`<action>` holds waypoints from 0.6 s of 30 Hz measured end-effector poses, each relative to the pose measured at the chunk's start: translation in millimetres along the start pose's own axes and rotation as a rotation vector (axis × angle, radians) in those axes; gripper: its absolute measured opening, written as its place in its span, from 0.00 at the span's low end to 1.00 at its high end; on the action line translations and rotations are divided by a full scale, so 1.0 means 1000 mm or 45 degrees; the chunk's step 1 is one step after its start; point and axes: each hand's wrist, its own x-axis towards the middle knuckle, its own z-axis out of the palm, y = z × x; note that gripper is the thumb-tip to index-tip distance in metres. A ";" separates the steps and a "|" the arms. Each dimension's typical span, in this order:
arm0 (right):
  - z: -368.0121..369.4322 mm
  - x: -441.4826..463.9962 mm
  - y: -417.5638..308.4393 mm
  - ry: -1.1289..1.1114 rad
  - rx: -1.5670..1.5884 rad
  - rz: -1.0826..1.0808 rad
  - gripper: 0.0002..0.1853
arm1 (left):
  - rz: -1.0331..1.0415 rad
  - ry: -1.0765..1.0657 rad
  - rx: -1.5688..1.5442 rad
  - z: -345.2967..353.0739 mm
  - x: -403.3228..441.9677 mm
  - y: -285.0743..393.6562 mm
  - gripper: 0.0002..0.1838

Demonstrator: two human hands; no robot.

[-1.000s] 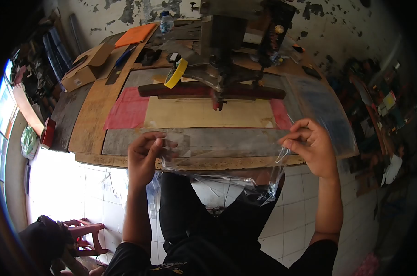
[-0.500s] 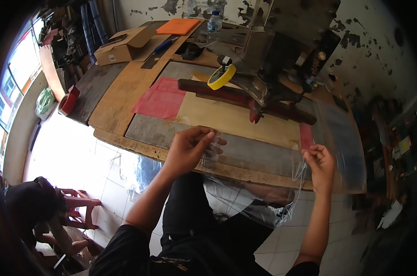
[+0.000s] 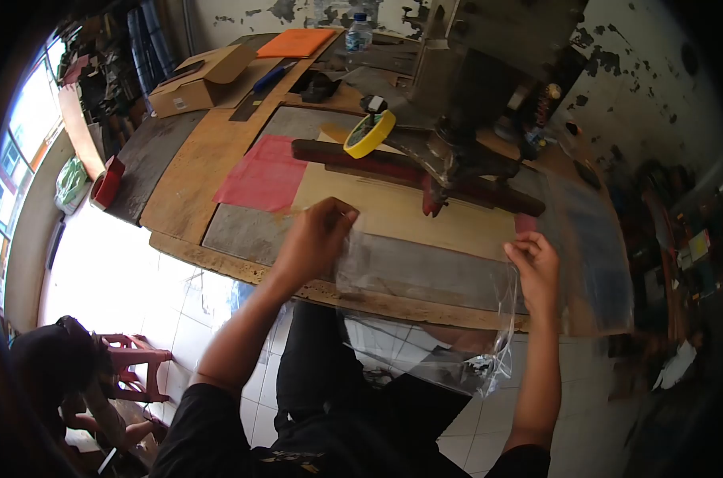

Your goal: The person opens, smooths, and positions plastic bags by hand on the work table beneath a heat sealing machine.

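Between my two hands hangs a clear plastic sheet (image 3: 417,267), draped over the table's front edge and down past my legs. My left hand (image 3: 320,235) pinches its upper left corner, above the grey plate. The upper right corner is pinched in my right hand (image 3: 536,263). Just beyond them, a long cream panel (image 3: 393,205) lies on the grey plate (image 3: 246,235), with a red sheet (image 3: 263,171) at its left end and a small red patch at its right. Above the panel sits the dark red bar (image 3: 361,163) of a press.
A yellow tape roll (image 3: 369,134) hangs on the press (image 3: 457,151). Behind are a cardboard box (image 3: 198,84), an orange folder (image 3: 295,43) and a water bottle (image 3: 359,33). A red tape roll (image 3: 108,183) sits at the left edge. Another person (image 3: 66,374) is low at left, near a red stool (image 3: 138,362).
Both hands have moved forward over the table, the left one more so. The clear plastic sheet has come up with them and is spread wider between them.
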 end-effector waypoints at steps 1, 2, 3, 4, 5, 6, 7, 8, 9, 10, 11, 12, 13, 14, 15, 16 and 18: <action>0.005 0.008 0.002 -0.002 -0.028 0.007 0.12 | 0.040 0.014 0.132 0.001 0.012 -0.006 0.11; 0.008 0.016 0.004 -0.005 -0.056 0.014 0.12 | 0.057 0.052 0.175 0.003 0.021 -0.007 0.11; 0.010 0.026 0.008 0.006 -0.059 0.017 0.12 | 0.061 0.042 0.172 0.004 0.032 -0.012 0.11; 0.011 0.035 0.013 -0.036 -0.104 0.052 0.12 | 0.087 0.000 0.342 0.003 0.043 -0.020 0.12; 0.013 0.043 0.015 -0.079 -0.146 0.087 0.12 | 0.113 -0.042 0.514 0.002 0.051 -0.024 0.12; 0.020 0.046 0.009 -0.054 -0.230 0.147 0.11 | 0.120 -0.064 0.536 0.001 0.056 -0.025 0.13; 0.021 0.051 0.013 -0.049 -0.230 0.148 0.11 | 0.123 -0.069 0.535 0.001 0.062 -0.028 0.13; 0.022 0.055 0.022 -0.091 -0.304 0.090 0.10 | 0.174 -0.064 0.587 0.001 0.068 -0.031 0.12; 0.023 0.060 0.030 -0.133 -0.377 0.032 0.09 | 0.226 -0.058 0.638 0.002 0.072 -0.029 0.13; 0.024 0.062 0.037 -0.128 -0.379 0.036 0.09 | 0.228 -0.065 0.636 0.004 0.074 -0.027 0.13; 0.025 0.061 0.045 -0.095 -0.408 -0.015 0.08 | 0.220 -0.045 0.647 0.004 0.072 -0.023 0.12; 0.027 0.060 0.050 -0.063 -0.438 -0.067 0.07 | 0.211 -0.024 0.658 0.004 0.070 -0.017 0.12; 0.030 0.057 0.045 -0.060 -0.442 -0.064 0.07 | 0.212 -0.028 0.654 0.003 0.070 -0.012 0.12; 0.032 0.053 0.038 -0.042 -0.521 -0.043 0.07 | 0.141 -0.109 0.703 0.002 0.071 -0.009 0.11; 0.034 0.050 0.031 -0.025 -0.601 -0.020 0.06 | 0.068 -0.192 0.750 0.003 0.071 -0.010 0.10; 0.035 0.048 0.029 -0.026 -0.609 -0.010 0.06 | 0.064 -0.201 0.743 0.004 0.072 -0.016 0.10; 0.036 0.045 0.026 -0.045 -0.694 -0.173 0.06 | 0.286 -0.134 0.873 0.007 0.070 -0.029 0.08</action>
